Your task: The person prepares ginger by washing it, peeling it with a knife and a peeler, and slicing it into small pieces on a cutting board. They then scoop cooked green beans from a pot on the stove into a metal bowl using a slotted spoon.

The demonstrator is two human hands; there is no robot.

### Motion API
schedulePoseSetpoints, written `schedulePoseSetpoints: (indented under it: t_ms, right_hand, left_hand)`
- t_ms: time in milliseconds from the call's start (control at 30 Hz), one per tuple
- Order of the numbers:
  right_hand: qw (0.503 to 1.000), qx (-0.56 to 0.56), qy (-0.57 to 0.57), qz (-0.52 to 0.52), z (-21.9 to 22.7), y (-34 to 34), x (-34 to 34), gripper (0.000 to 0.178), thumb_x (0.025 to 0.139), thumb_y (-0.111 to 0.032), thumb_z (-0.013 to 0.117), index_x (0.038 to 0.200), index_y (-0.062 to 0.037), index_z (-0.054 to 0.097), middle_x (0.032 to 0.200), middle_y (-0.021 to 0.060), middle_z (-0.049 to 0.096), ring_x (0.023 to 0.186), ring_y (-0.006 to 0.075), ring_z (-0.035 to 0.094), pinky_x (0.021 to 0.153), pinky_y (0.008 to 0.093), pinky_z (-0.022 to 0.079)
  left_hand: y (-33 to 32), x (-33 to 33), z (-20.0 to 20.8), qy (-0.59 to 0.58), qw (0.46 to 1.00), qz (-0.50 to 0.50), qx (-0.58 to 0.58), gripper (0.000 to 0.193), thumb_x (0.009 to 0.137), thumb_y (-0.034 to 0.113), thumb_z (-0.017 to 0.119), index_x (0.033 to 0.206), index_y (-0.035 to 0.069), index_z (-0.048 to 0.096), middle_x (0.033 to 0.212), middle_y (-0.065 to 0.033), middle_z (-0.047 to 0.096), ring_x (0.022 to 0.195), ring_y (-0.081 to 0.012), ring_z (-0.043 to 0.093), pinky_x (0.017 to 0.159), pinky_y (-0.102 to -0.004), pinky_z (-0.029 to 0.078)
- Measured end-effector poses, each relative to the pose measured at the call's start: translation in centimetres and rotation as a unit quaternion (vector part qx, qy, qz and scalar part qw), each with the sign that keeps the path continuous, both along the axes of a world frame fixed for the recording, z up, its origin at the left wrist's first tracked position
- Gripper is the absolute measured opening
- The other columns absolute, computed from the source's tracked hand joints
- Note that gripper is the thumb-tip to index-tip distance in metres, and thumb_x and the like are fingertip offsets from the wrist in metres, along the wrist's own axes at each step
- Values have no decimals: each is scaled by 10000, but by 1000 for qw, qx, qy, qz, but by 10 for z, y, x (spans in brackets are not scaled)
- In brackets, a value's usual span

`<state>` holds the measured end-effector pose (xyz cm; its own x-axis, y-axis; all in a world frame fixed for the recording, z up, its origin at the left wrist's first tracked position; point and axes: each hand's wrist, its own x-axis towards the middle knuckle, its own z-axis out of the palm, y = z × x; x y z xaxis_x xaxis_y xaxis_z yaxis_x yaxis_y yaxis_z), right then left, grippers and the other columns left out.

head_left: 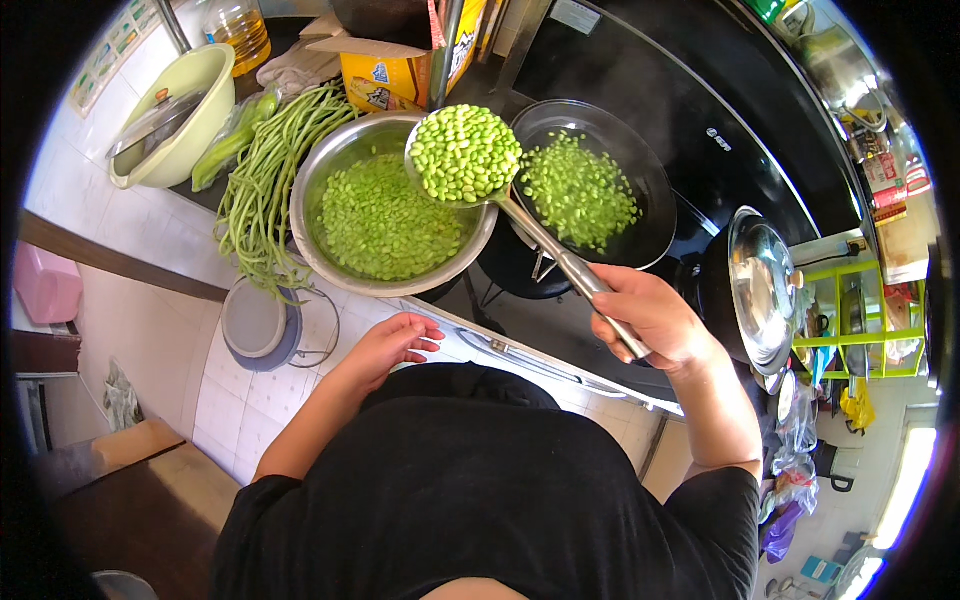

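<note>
My right hand (645, 320) is closed round the steel handle of a skimmer (550, 243). Its round bowl is heaped with shelled green beans (465, 153); whether it has holes is hidden beneath them. The bowl hangs between a steel basin (303, 205) and a black wok (655, 190), overlapping the basin's right rim in the head view. More green beans lie in liquid in the basin, and others sit in the wok. Empty, with loosely bent fingers, my left hand (398, 345) is held in front of my body, below the basin.
Long green beans (255, 190) hang over the counter edge left of the basin. Behind them stand a pale green bowl (190, 125) with a lid in it, an oil bottle (240, 40) and a yellow carton (385, 75). A glass-lidded pot (760, 285) is right of the wok.
</note>
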<state>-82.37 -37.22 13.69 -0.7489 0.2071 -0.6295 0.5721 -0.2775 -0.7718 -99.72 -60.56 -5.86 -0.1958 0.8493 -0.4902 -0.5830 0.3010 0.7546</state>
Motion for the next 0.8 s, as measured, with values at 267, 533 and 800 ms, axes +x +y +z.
schedulePoseSetpoints:
  t_ms: [267,533,800]
  right_hand:
    - [956,286,-21,70,-35,-6,-20,498,847,-141,457,1310,-8,328,622,28,493,503,101,466,466,257,411]
    - [792,598,14,118,-46,-7,-17,520,827,-165,507,1308,-54,343,741,202,605,633,333,600,577,403,468]
    - [737,674,-35,-43,-53,32,28,520,833,-198,504,1325,-165,340,798,223,605,709,401,588,624,462,470]
  left_hand:
    - [-17,-2,-3,-16,1000,26,-6,281,914,266,458,1077,44,510,1066,-90,573,947,-154,547,797,-283,439]
    - [-11,-7,-3,8,999,44,31,280,919,261,440,1078,40,506,1076,-106,568,957,-177,546,808,-305,438]
    - [-7,-10,8,25,994,62,86,251,920,226,428,1091,58,502,1083,-101,559,979,-181,532,811,-317,423]
